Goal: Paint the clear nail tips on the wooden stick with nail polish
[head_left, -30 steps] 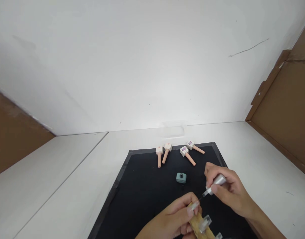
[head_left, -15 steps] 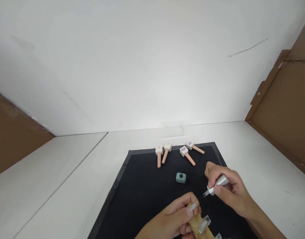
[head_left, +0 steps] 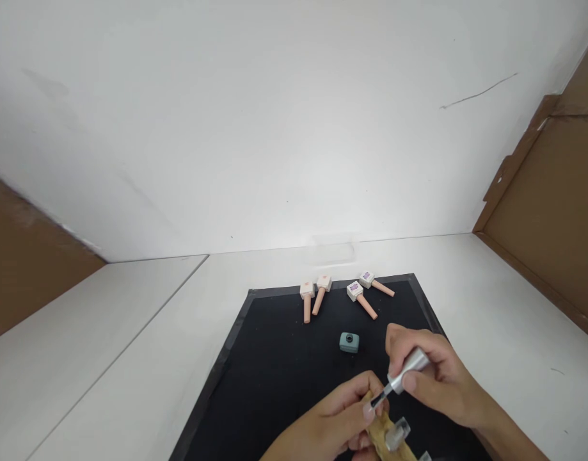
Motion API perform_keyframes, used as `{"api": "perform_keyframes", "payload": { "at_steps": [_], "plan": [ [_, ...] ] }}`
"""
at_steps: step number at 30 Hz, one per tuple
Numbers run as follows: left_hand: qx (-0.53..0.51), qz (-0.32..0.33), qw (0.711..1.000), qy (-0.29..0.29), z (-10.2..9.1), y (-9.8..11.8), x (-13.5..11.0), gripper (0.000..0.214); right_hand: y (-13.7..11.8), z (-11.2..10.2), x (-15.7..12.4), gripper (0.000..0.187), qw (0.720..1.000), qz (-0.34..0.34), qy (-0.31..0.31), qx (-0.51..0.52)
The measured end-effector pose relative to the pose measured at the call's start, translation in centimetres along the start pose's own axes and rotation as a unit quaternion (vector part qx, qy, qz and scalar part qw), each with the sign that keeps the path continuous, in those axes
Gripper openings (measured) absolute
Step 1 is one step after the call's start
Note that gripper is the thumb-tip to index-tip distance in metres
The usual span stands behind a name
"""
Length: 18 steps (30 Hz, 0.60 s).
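My left hand (head_left: 334,419) is closed around a yellowish-tan strip (head_left: 382,430) whose lower end runs out of view. Clear nail tips (head_left: 398,435) stand up from the strip. Another clear tip is at my left thumb; whether it sits on the thumb or on the strip I cannot tell. My right hand (head_left: 437,374) pinches a nail polish brush (head_left: 409,371) by its silver cap. Its dark bristles slant down to the left and meet the tip by the thumb. Beyond both hands stands an uncapped teal polish bottle (head_left: 349,344), its dark round opening facing up.
Several white bottles with peach caps lie along the mat's far edge, among them a purple-labelled bottle (head_left: 355,291) and a plain-labelled bottle (head_left: 306,290). The black mat (head_left: 265,358) lies on a white table (head_left: 144,358). Brown cardboard (head_left: 553,192) borders the right side.
My right hand has moved left and down with the brush, bringing its bristles from open air onto the clear tip by my left thumb. My left hand has barely moved.
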<state>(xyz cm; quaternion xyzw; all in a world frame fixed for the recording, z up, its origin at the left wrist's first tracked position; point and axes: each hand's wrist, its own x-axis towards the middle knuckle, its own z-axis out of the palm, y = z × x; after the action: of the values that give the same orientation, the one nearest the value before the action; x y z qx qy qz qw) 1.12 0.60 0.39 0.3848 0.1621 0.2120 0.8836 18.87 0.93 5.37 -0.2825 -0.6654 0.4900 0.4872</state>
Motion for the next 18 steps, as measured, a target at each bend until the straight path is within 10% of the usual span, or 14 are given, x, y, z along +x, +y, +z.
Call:
{"api": "perform_keyframes", "payload": {
  "at_steps": [18],
  "plan": [
    [0.063,-0.02,0.998,0.013,0.46,0.24,-0.25,0.039,0.22,-0.25,0.04,0.035,0.999,0.042,0.014,0.017]
  ]
}}
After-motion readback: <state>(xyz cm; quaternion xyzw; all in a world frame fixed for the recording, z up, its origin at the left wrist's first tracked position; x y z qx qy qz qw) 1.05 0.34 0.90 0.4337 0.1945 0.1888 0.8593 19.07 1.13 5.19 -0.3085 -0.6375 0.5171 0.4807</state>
